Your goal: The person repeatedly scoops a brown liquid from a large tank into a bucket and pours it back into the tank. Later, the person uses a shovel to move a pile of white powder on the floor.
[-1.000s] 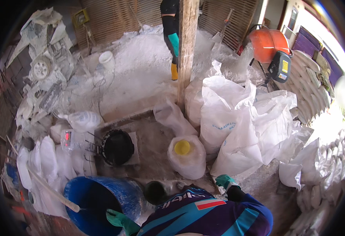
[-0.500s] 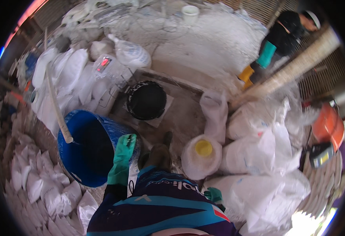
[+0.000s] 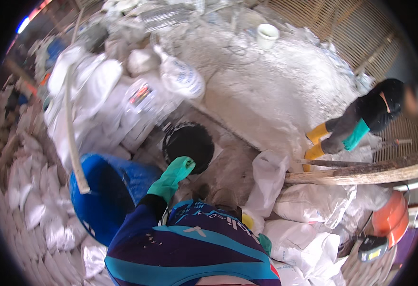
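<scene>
My left hand [image 3: 176,172], in a green rubber glove, reaches forward and overlaps the near rim of a black bucket [image 3: 166,148] in this view. Its fingers look curled in, and nothing shows in them; contact with the bucket cannot be told. To the left of that forearm a large blue drum [image 3: 142,172] leans with its dark mouth facing me. Only a bit of the green glove on my right hand [image 3: 265,243] shows beside my body, near white sacks [image 3: 295,238]; its fingers are hidden.
A long pole [image 3: 71,128] slants into the drum's mouth. A white sack [image 3: 268,176] stands right of the bucket. White powder [image 3: 271,90] is heaped beyond. At right, a person [image 3: 361,117] in yellow boots stands behind a wooden beam [image 3: 356,176]. Stacked sacks [image 3: 32,200] line the left.
My view has turned right, and I have come closer to the black bucket. My left hand has moved from beside the drum to the bucket's near edge. The other person now stands more upright.
</scene>
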Motion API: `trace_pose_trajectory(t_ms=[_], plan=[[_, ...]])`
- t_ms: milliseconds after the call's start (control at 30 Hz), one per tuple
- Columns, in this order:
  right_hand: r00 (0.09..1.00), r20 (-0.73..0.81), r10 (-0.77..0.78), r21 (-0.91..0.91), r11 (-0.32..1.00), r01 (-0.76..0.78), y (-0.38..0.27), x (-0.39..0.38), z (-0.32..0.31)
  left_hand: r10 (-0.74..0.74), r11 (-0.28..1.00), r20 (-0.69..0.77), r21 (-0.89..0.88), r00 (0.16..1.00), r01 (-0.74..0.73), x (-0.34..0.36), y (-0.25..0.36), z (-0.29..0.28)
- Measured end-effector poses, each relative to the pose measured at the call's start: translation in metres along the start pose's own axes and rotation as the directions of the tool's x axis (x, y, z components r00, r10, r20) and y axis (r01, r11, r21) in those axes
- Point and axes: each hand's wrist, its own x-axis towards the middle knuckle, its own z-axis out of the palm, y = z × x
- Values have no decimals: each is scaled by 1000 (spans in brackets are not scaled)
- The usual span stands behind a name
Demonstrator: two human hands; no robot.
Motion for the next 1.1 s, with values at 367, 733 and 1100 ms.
trace_pose_trajectory(t_ms=[367,733,1100], plan=[[838,30,545,251,807,-534,38,198,-66,-193,978,-24,82,981,194,31,-130,74],[983,-109,151,474,877,-82,-121,467,-121,-568,785,182,-174,803,595,254,-22,90],[934,-29,357,-136,924,-358,-179,564,-55,-510,840,432,64,744,539,580,12,116]])
